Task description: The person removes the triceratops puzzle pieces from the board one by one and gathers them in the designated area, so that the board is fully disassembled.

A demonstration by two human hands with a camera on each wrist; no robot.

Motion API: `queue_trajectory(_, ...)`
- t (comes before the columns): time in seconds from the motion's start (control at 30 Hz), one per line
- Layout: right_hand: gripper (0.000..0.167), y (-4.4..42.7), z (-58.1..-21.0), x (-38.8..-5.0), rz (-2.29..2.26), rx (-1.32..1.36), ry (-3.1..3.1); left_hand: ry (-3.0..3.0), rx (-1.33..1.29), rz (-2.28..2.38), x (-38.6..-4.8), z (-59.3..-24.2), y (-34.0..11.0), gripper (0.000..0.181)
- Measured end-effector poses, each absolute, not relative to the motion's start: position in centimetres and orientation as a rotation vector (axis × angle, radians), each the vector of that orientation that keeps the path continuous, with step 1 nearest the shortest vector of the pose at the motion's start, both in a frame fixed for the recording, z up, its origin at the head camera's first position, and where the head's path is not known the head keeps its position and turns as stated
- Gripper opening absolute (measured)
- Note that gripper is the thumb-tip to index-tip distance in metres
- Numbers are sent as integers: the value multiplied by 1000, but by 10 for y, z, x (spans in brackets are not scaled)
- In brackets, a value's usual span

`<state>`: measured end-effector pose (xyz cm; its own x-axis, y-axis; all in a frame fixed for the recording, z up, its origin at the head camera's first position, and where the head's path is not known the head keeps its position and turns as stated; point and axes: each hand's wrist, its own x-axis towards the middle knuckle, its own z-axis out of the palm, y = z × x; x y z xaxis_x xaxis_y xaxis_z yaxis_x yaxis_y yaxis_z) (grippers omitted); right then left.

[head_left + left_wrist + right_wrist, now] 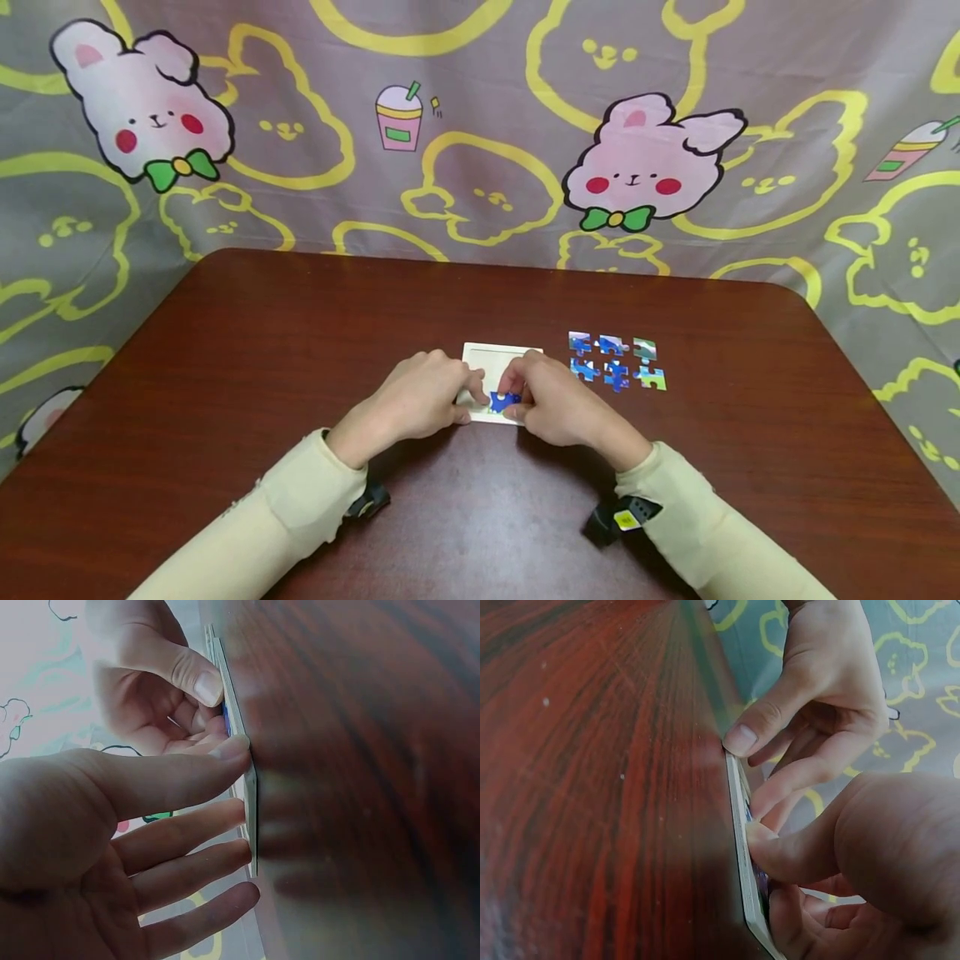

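Observation:
A shallow white puzzle tray (486,361) lies flat on the table. In its lower part is a blue puzzle piece (498,405), partly covered by fingers. My right hand (558,402) pinches this piece between thumb and curled index finger. At the tray's left side, my left hand (422,395) rests its thumb against the near edge. Its index fingertip reaches close to the piece; whether they touch is hidden. The left wrist view shows this left hand (112,825) with fairly straight, spread fingers at the thin tray edge (251,825).
Several loose puzzle pieces (617,375) lie in two rows to the right of the tray. The dark wooden table (300,325) extends around them. Behind it hangs a patterned curtain (480,100). Each wrist wears a black strap (603,523).

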<state>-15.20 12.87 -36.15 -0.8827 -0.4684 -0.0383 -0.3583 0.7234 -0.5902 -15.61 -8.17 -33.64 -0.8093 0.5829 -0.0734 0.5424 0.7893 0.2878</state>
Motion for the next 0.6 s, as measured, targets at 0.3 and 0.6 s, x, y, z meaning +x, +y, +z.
queue_trajectory(0.3, 18, 127, -363, -152, -837, -711, 2775, 2817, 883, 388, -157, -337, -82, 23)
queue_trajectory(0.6, 19, 127, -364, -153, -867, -664, 2752, 2822, 875, 408, -157, -338, -83, 26)
